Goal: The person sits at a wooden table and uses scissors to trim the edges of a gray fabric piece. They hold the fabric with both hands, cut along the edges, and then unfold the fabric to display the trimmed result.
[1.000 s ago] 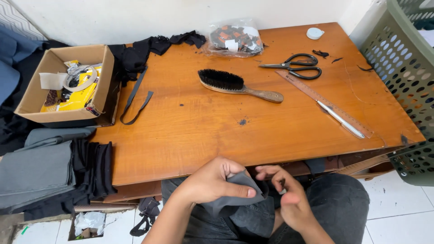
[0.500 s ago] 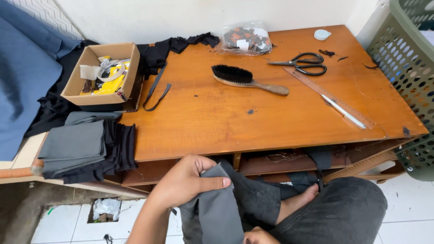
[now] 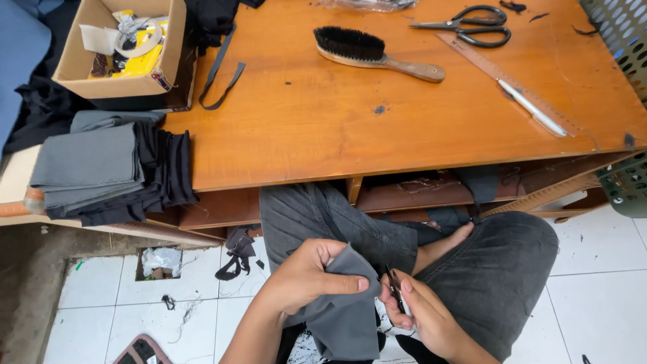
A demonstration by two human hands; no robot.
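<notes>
I sit cross-legged in front of a low wooden table (image 3: 377, 145). My left hand (image 3: 306, 273) pinches a folded piece of grey fabric (image 3: 344, 310) over my lap, thumb on top. My right hand (image 3: 418, 313) holds a small dark thread snipper (image 3: 393, 291) with its tip against the edge of the fabric. Both hands are below the table's front edge, above my dark grey trousers.
On the table lie a black-bristled wooden brush (image 3: 374, 52), black scissors (image 3: 465, 25), a long ruler (image 3: 509, 84) with a pen, and a cardboard box (image 3: 121, 47) of odds and ends. Folded grey and black cloth (image 3: 108, 168) is stacked at left. A green plastic basket (image 3: 623, 40) stands at right.
The view has tilted down and closer to my lap. My right hand has come up with the snipper to the fabric, which my left hand still holds.
</notes>
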